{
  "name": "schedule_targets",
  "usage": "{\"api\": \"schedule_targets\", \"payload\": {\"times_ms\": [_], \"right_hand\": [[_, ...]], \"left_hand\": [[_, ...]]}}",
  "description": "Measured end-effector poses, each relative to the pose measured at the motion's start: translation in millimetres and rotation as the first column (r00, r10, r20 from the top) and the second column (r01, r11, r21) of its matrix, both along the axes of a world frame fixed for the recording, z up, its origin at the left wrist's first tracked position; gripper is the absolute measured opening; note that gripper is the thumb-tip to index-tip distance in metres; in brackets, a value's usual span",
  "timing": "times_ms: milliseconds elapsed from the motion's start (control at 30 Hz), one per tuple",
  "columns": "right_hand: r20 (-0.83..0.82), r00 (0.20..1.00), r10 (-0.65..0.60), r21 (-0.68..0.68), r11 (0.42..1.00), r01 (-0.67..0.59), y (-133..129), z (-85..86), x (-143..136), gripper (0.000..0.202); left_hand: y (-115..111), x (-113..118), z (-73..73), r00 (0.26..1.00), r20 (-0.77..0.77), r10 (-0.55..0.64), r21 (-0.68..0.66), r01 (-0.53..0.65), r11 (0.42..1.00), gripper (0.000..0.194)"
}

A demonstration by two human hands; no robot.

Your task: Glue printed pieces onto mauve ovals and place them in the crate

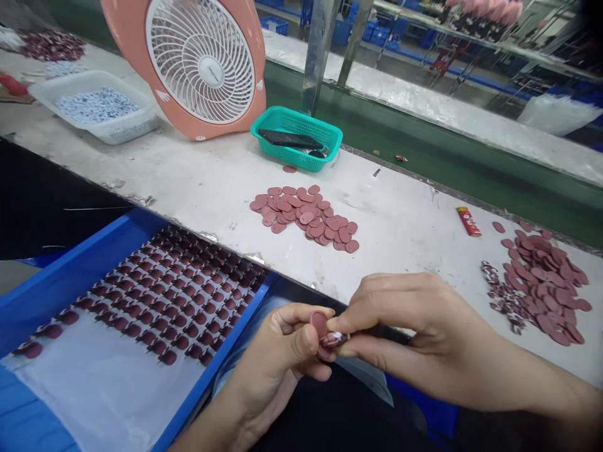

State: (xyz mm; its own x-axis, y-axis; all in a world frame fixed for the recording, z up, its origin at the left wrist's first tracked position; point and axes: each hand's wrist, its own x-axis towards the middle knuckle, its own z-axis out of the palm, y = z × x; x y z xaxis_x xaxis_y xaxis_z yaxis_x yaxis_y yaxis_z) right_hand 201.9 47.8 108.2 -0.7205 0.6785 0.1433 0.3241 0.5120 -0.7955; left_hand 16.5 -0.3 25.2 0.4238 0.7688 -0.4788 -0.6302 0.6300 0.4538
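Observation:
My left hand pinches a reddish-brown oval disc between thumb and fingers, low in front of the bench edge. From the right, my right hand closes thumb and forefinger on a small shiny dark-red and white piece that touches the disc. Part of another reddish-brown surface shows beneath that piece, mostly covered by fingers. Beyond my hands lies a loose pile of similar oval discs. A second heap of discs is on the right, beside a cluster of shiny small pieces.
At lower left, a blue tray holds rows of disc pieces on white sheeting. A pink fan, a green basket with a black object and a white tub stand along the bench. A red wrapper lies right.

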Motion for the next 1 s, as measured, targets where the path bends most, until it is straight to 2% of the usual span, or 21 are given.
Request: {"api": "schedule_targets", "payload": {"times_ms": [100, 267, 467, 667, 1000], "right_hand": [[0.024, 1.0, 0.006, -0.029, 1.0, -0.005, 3.4, 2.0, -1.8, 0.008], [0.012, 1.0, 0.021, -0.069, 0.997, -0.02, 5.5, 5.3, 0.5, 0.031], [-0.008, 1.0, 0.004, -0.057, 0.998, -0.004, 5.8, 0.7, 2.5, 0.016], [-0.03, 1.0, -0.006, -0.084, 0.996, 0.003, 4.8, -7.0, 0.4, 0.009], [-0.052, 0.998, -0.033, -0.089, 0.996, 0.028, 3.0, -10.7, -0.6, 0.008]], "left_hand": [[-0.5, -2.0, -4.1, 1.0, 0.005, -0.023, 0.012, 0.023, 1.0, 0.038], [-1.5, -4.4, -9.6, 0.998, 0.062, -0.007, 0.002, 0.006, 1.0, 0.034], [-1.8, -5.2, -8.9, 1.0, 0.008, -0.02, -0.003, 0.02, 1.0, 0.038], [1.4, -1.0, -5.3, 0.999, 0.022, -0.028, -0.035, 0.029, 0.999, 0.036], [-1.2, 1.4, -6.0, 0.998, 0.07, 0.01, -0.054, -0.006, 0.999, 0.029]]}}
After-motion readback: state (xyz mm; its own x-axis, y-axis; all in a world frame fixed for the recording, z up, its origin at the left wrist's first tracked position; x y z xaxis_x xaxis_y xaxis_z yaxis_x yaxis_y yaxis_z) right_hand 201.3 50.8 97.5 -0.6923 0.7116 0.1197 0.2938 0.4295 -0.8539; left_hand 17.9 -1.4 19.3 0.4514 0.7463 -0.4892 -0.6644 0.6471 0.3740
